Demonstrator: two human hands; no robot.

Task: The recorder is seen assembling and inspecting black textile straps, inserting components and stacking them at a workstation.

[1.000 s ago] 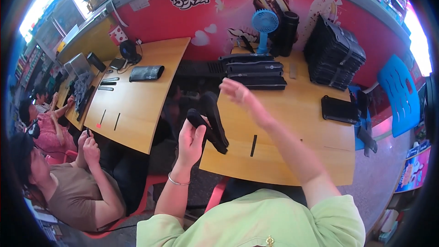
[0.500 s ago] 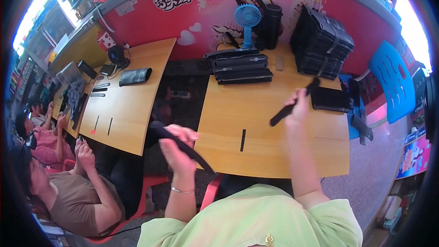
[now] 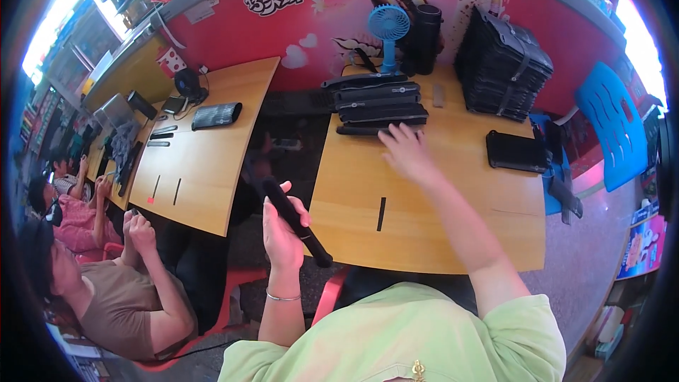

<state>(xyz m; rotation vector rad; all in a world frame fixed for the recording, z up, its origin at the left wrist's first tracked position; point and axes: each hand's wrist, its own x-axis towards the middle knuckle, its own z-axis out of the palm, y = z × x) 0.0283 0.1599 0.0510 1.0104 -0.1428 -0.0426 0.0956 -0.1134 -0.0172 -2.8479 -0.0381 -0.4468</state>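
Note:
In my left hand (image 3: 281,233) is a long black stick-like item (image 3: 286,210) with a rounded lower end, held slanting past the table's left edge; its exact kind is unclear. My right hand (image 3: 411,155) reaches over the table with spread fingers. Its fingertips are at a narrow black strip-shaped piece (image 3: 357,130), which lies in front of a pile of long black folded pieces (image 3: 382,110). I cannot tell whether the fingers press on that piece.
A blue fan (image 3: 389,25) and a black cylinder (image 3: 426,39) stand behind the pile. At the back right rises a strapped black stack (image 3: 503,64). A black pouch (image 3: 518,152) lies at the table's right edge, near a blue chair (image 3: 614,127). A co-worker (image 3: 134,304) sits to the left.
My right hand has moved left and away from me to the pile; the black strip it held now lies there. My left hand has turned its black item steeper.

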